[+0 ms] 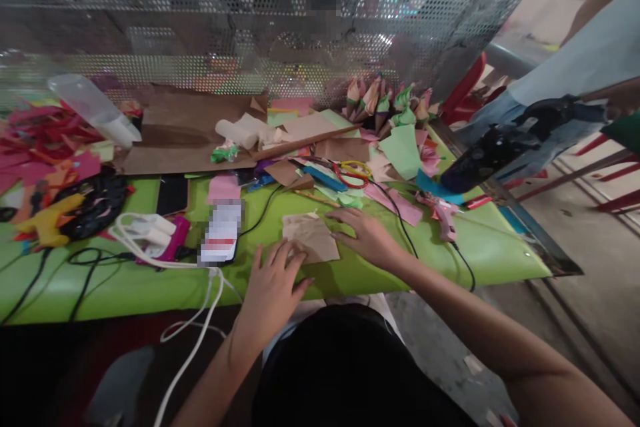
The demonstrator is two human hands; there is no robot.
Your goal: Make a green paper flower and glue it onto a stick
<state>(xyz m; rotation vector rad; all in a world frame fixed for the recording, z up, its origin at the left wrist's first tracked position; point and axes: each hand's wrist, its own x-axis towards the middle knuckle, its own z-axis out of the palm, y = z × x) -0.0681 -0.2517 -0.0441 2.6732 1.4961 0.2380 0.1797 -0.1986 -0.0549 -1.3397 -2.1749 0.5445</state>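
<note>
Resting my left hand (275,273) on the lower left corner of the brown sheet (315,237), I have its fingers spread, palm down, the thumb standing apart to the right. My right hand (370,239) is at the sheet's right side, fingers stretched out with a gap to the thumb — I cannot tell whether the tips touch the paper. Creased and lying nearly flat, the sheet sits between both hands on the green worktop (490,250), with a strip of green between it and the front edge.

To the left, another stretch of green parts the sheet from the phone (220,233), and a black cord bends through it. White cables (175,265) run past the phone and drop over the front edge. Behind the sheet, room is tight: scraps (327,177) crowd in close, with cardboard (195,123) and paper cones (383,107) farther back, by the mesh panel (200,40).

The widest open room is to my right — past a second cord (403,220) and the pink glue gun (444,217), green runs on to the worktop's right corner. A bottle (465,163) stands near that right edge.
</note>
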